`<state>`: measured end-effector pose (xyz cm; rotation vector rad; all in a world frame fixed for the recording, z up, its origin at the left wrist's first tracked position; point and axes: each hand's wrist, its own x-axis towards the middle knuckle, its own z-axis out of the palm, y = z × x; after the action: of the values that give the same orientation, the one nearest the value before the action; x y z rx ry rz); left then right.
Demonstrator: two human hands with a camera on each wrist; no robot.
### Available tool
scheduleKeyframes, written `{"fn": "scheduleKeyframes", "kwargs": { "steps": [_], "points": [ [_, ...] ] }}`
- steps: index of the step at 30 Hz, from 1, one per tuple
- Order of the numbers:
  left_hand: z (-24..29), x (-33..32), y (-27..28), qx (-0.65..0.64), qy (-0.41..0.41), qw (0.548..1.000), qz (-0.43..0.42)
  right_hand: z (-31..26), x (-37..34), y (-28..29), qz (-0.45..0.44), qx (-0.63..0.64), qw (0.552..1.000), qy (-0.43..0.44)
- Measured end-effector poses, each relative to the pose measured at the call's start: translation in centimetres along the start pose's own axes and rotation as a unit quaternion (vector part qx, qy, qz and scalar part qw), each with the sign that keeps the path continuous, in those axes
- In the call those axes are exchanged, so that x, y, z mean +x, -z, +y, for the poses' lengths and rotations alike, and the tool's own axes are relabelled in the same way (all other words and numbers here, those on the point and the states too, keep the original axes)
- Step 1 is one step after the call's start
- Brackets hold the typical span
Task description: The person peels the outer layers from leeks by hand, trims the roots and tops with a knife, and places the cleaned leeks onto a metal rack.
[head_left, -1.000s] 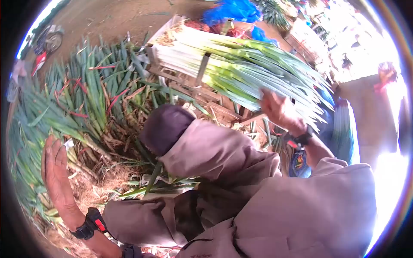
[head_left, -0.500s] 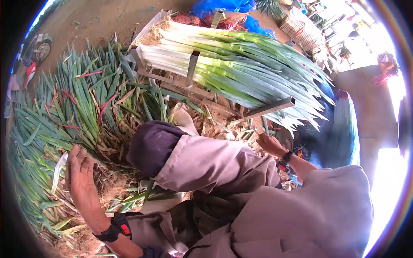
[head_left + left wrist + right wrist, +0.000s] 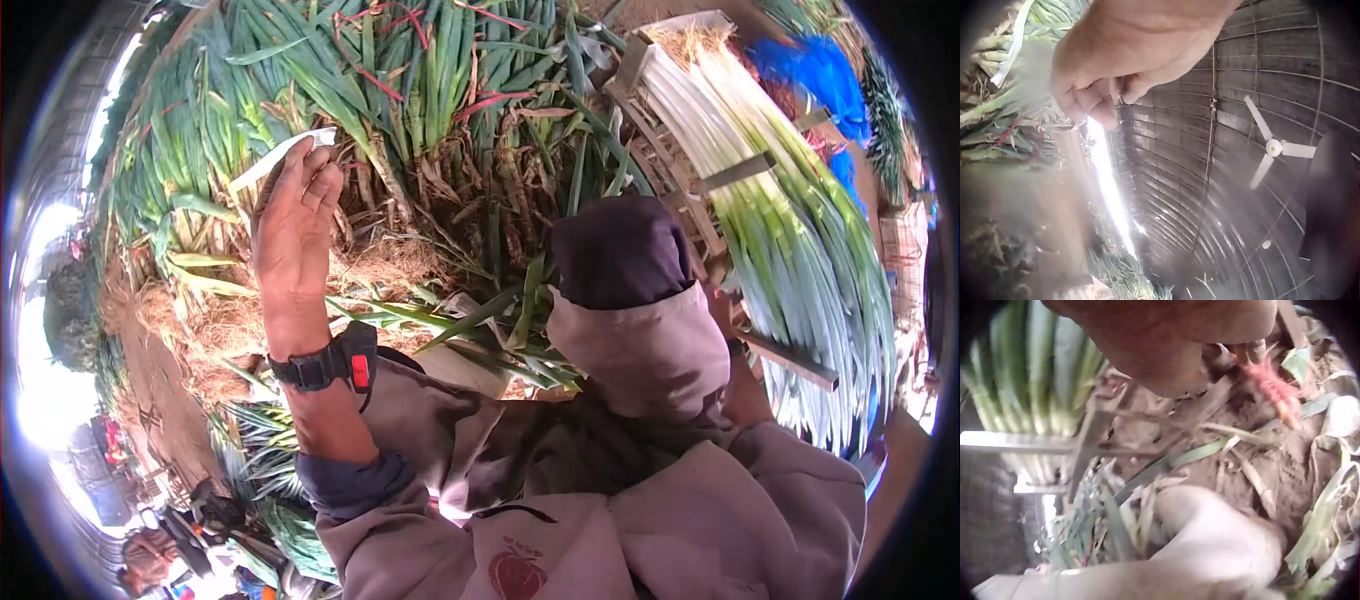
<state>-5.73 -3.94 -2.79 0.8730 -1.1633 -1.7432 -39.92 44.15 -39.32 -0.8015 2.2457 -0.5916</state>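
Evidently, the left hand [image 3: 293, 235] stands upright at the left, its back of wrist bound by a strap [image 3: 305, 370]. Its fingers are loosely bent and close together, and it appears empty. Just at its fingertips in the head view lies a pale leaf [image 3: 265, 167]; the left wrist view shows such a leaf apart from the fingers.

The right hand [image 3: 1166, 337] is hidden in the head view behind the person's knee [image 3: 640, 345]. In the right wrist view it is low over soil [image 3: 1291, 472], with red strands [image 3: 1269, 384] right beside or against its fingers. Blur prevents telling whether it grips them, or how far its fingers are spread.

Beyond both hands, a heap of leeks [image 3: 445, 90] spans the far left and middle, leaves away from the person, dry roots towards the near side. Red ties [image 3: 495, 103] cross it.

At the right stands a rack [image 3: 738, 172] carrying cleaned leeks [image 3: 800, 260], white ends far, green tips near. A blue sheet [image 3: 820, 85] lies past it, far right. Overhead, the left wrist view records a white fan [image 3: 1274, 147] beneath a ribbed roof [image 3: 1179, 162].
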Motion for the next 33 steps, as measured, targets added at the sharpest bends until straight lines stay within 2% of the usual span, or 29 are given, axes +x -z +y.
{"fn": "scheduleKeyframes", "kwargs": {
  "steps": [2,4,7,8,12,13,14,15,16,18,20,22,23,25,27,28,29,31,33],
  "points": [
    [0.0,0.4,1.4,-0.020,0.005,1.000,0.020,-4.3,0.5,3.9,-0.003,0.093,0.996,-0.007],
    [0.0,0.4,1.7,-0.031,0.010,0.999,0.034,-9.9,0.7,7.7,0.029,0.169,0.985,0.016],
    [0.3,0.7,1.3,-0.048,0.005,0.997,0.055,-19.0,0.0,12.7,0.109,0.202,0.965,0.125],
    [0.3,0.6,1.2,-0.049,0.002,0.997,0.067,-24.2,-1.0,15.1,0.099,0.255,0.954,0.124],
    [-0.7,1.3,1.3,-0.056,0.016,0.997,0.045,-39.9,-0.2,21.9,0.068,0.222,0.917,0.324],
    [-1.1,1.3,1.3,-0.063,0.012,0.997,0.047,-44.4,-0.6,22.1,0.091,0.089,0.897,0.422],
    [-1.3,1.2,1.5,-0.063,0.001,0.998,0.032,-48.9,-1.0,22.4,0.132,-0.030,0.847,0.513],
    [-1.4,1.2,1.5,-0.061,-0.011,0.998,0.017,-52.7,0.0,21.1,0.021,0.132,0.877,0.462],
    [-1.1,0.6,1.2,-0.061,-0.025,0.997,0.030,-56.2,1.4,19.8,-0.094,0.289,0.869,0.390],
    [-0.1,-0.4,1.3,-0.042,-0.051,0.997,0.033,-61.5,3.5,16.8,-0.184,0.167,0.884,0.396],
    [0.9,-1.1,2.2,-0.011,-0.093,0.995,0.026,-63.4,8.6,10.2,-0.181,0.137,0.849,0.477],
    [2.2,-2.1,2.6,-0.013,-0.098,0.994,0.046,-64.2,12.4,3.2,-0.191,0.128,0.867,0.442],
    [2.6,-2.6,2.9,-0.010,-0.100,0.993,0.064,-63.9,14.8,0.1,-0.217,0.065,0.871,0.437],
    [2.9,-3.4,3.1,-0.032,-0.100,0.991,0.078,-62.5,16.6,-7.7,-0.149,0.090,0.948,0.267],
    [3.5,-4.2,2.3,-0.050,-0.109,0.987,0.103,-60.6,16.3,-12.2,-0.159,0.096,0.964,0.192],
    [3.5,-4.3,2.3,-0.058,-0.106,0.987,0.102,-59.4,17.3,-14.8,-0.146,0.052,0.967,0.201],
    [3.4,-4.3,2.4,-0.049,-0.105,0.988,0.102,-57.9,18.6,-17.6,-0.183,0.063,0.967,0.167],
    [3.2,-4.1,2.4,-0.032,-0.109,0.991,0.067,-55.9,18.5,-19.5,-0.152,0.083,0.969,0.178],
    [2.8,-3.6,2.4,-0.026,-0.106,0.990,0.085,-54.9,19.4,-20.7,-0.146,0.098,0.967,0.185]
  ]
}}
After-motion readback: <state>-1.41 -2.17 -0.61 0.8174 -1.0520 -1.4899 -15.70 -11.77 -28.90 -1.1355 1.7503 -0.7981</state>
